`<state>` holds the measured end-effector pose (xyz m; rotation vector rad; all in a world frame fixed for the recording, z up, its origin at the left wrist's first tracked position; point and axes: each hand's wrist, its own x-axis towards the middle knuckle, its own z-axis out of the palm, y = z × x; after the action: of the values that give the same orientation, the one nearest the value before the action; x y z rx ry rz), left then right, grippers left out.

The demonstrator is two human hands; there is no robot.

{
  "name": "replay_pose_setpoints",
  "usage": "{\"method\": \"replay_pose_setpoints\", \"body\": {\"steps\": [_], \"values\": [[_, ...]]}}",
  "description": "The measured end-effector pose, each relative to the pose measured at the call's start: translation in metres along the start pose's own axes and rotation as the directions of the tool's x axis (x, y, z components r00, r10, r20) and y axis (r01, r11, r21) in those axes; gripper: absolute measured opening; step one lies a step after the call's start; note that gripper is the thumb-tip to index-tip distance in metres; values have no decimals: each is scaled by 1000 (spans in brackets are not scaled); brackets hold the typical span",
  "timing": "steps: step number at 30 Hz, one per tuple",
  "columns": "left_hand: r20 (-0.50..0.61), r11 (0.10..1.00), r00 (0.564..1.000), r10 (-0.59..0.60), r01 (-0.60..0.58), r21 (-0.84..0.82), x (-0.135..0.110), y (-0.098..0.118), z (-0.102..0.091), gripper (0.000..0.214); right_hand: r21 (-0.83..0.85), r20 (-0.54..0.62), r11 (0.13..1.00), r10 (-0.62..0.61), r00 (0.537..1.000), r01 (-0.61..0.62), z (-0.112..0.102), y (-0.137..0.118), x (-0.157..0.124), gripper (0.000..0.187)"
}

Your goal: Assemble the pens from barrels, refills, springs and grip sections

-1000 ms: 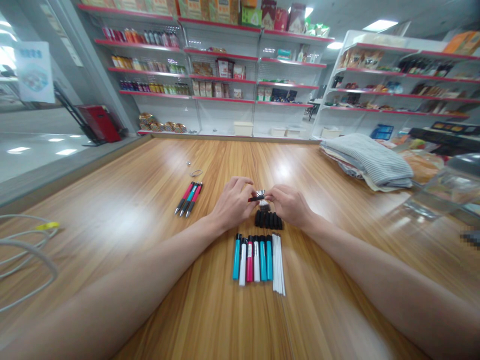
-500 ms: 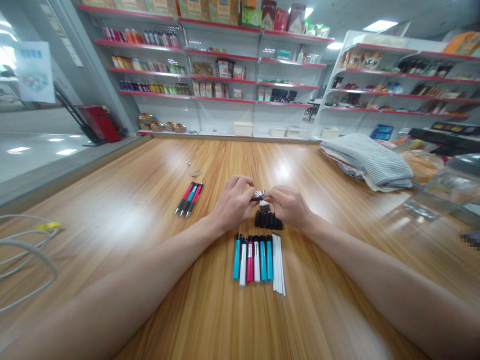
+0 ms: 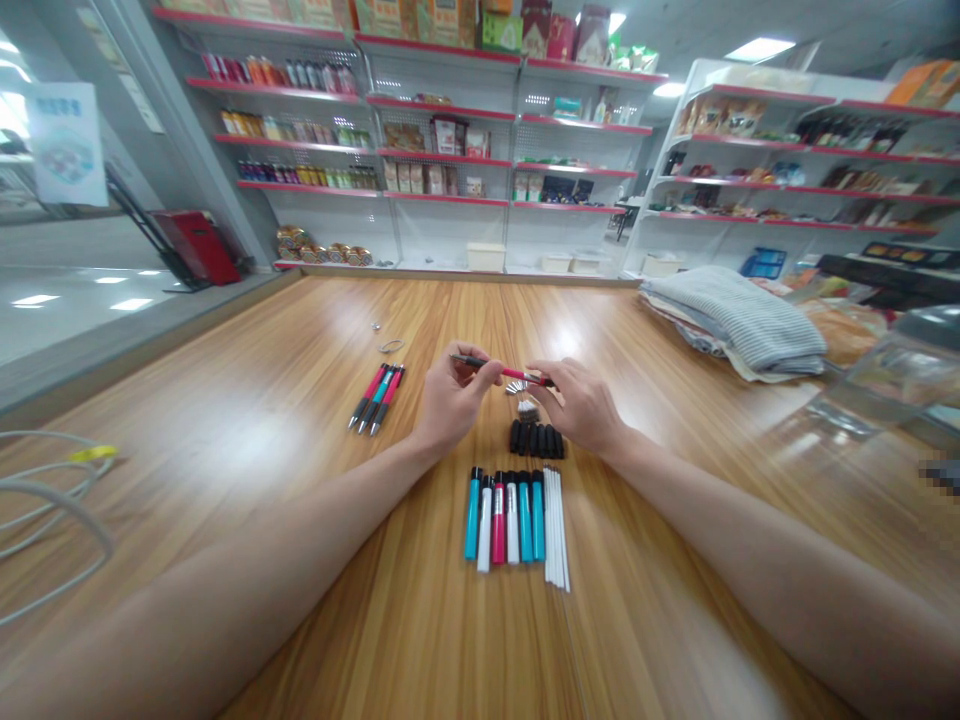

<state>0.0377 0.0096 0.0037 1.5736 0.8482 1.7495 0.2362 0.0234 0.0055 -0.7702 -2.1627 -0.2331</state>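
Observation:
Between my hands a pink ballpoint pen (image 3: pixel 514 373) is held almost level above the table. My left hand (image 3: pixel 453 395) is closed on its black grip end, and the tip points left. My right hand (image 3: pixel 576 402) pinches the other end, where a dark part shows. Just below lie small silver pen tips (image 3: pixel 517 387), a little bunch of white-and-dark parts (image 3: pixel 528 410) and a row of black rubber grips (image 3: pixel 537 440). Nearer me are blue, white and pink pen barrels (image 3: pixel 499 518) side by side, with thin white refills (image 3: pixel 556 530) to their right.
Three assembled pens (image 3: pixel 377 398) lie to the left, with a small wire ring (image 3: pixel 391 346) behind them. A white cable (image 3: pixel 67 490) is at the left edge. Folded cloth (image 3: pixel 739 315) and a clear jar (image 3: pixel 862 385) stand at the right; shelves line the back.
The pen has come into clear view, raised and turned level between my hands. My left hand has rolled over and moved slightly left; the right has risen a little. The laid-out parts stay put.

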Motion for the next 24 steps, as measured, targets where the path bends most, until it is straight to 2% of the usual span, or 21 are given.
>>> {"method": "replay_pose_setpoints", "body": {"steps": [3, 5, 8, 11, 14, 17, 20, 24], "values": [[74, 943, 975, -208, 220, -248, 5, -6, -2, 33, 32, 31, 997, -70, 997, 69, 1, 2, -2, 33], [96, 887, 952, -292, 307, -346, 8, -8, -5, 34, 76, 86, 987, -148, 985, 142, 1, 1, -3, 42], [128, 827, 925, -358, 378, -416, 10, -9, -9, 32, 144, 158, 963, -249, 955, 227, -2, -3, -1, 50], [181, 785, 902, -393, 431, -444, 9, -9, -10, 29, 200, 195, 939, -317, 928, 279, -6, -8, 1, 50], [236, 766, 885, -402, 466, -442, 8, -8, -10, 28, 240, 219, 920, -362, 906, 310, -8, -11, 3, 44], [308, 782, 879, -363, 467, -413, 8, -7, -11, 26, 263, 213, 913, -371, 904, 312, -7, -13, 2, 30], [342, 824, 888, -308, 428, -370, 10, -5, -12, 28, 259, 205, 916, -363, 909, 307, -5, -12, 0, 18], [344, 880, 907, -242, 354, -317, 11, -1, -11, 31, 215, 220, 925, -357, 908, 312, -6, -11, 0, 17]]}}
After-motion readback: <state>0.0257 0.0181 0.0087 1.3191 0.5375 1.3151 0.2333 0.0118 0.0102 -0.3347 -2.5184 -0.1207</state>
